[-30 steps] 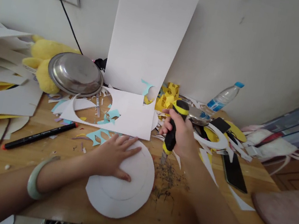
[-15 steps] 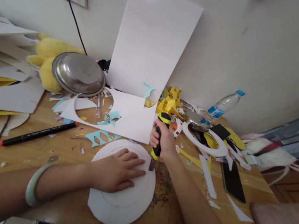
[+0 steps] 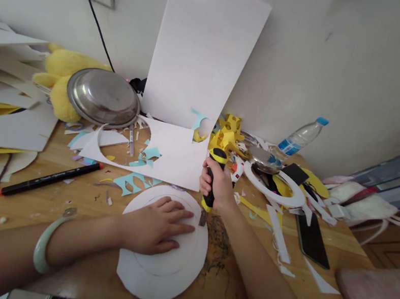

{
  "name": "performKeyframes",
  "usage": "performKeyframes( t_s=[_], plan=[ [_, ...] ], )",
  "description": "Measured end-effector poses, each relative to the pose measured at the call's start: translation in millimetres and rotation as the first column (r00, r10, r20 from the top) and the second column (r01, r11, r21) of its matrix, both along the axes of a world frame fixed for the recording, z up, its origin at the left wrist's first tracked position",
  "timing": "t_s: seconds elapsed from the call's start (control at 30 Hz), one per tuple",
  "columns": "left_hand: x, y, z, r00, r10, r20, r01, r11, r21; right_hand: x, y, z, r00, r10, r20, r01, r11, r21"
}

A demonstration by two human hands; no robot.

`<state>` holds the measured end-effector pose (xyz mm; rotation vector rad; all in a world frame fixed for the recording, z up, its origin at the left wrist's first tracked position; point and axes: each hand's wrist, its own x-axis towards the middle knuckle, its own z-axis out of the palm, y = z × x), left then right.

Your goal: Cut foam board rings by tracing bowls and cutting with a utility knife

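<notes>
A round white foam board (image 3: 157, 281) with a drawn inner circle lies on the wooden table close to me. Pressing flat on its middle is my left hand (image 3: 157, 227), fingers spread. My right hand (image 3: 218, 186) is wrapped round the black and yellow handle of a utility knife (image 3: 208, 200), held nearly upright. Its short blade points down and meets the board along the right part of the drawn line. Behind the board lies a white sheet (image 3: 176, 153) with a round piece cut out of it.
A black marker (image 3: 49, 180) lies at left, near a metal bowl (image 3: 104, 97) and a yellow plush toy (image 3: 69, 70). At right are white rings (image 3: 294, 199), a phone (image 3: 313, 241) and a plastic bottle (image 3: 300, 139). A tall white board (image 3: 206, 47) leans on the wall.
The view has shifted very slightly. The knife blade stays at almost the same spot on the board, and my left hand still presses there.
</notes>
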<state>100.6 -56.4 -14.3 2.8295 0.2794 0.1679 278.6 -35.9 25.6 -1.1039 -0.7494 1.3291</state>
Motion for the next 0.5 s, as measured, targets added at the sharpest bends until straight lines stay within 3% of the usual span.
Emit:
performKeyframes(
  t_s=[0.5],
  plan=[
    [0.3, -0.1, -0.5, 1.0, 0.004, 0.024, -0.004, 1.0, -0.005, 0.4, 0.6, 1.4, 1.0, -0.015, -0.009, 0.015, 1.0, 0.011]
  ],
)
